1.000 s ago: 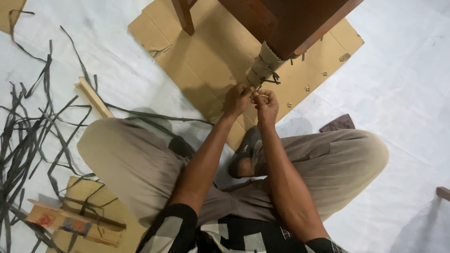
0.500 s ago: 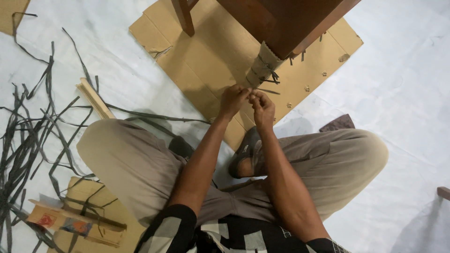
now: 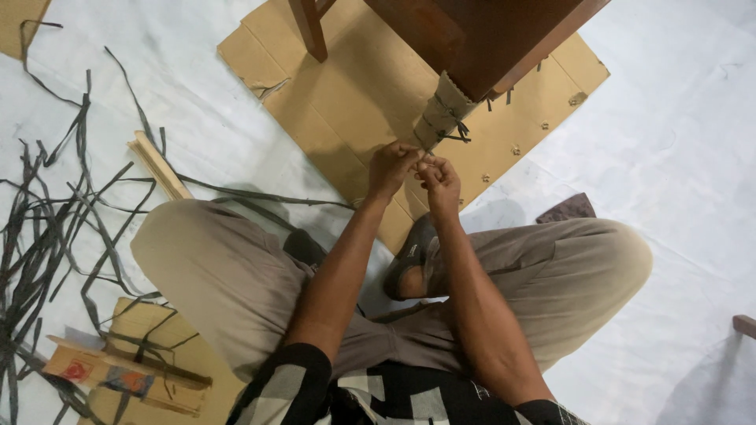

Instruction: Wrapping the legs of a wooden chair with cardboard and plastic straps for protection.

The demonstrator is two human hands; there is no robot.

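Note:
I sit cross-legged on a white floor in front of a dark brown wooden piece of furniture (image 3: 472, 31). Its near leg is wrapped in brown cardboard (image 3: 441, 114) tied with a thin dark strap (image 3: 457, 130). My left hand (image 3: 391, 167) and my right hand (image 3: 439, 179) are close together just below that wrapped leg, fingers pinched on what looks like the strap's end. The strap between the fingers is too small to see clearly.
A flattened cardboard sheet (image 3: 346, 102) lies under the furniture. Several loose dark plastic straps (image 3: 55, 220) lie scattered at left, beside a wooden stick (image 3: 157, 165) and folded cardboard pieces (image 3: 126, 362). A dark cloth scrap (image 3: 568, 208) lies at right.
Both hands have shifted slightly down and away from the wrapped leg, staying together; the view has moved a little.

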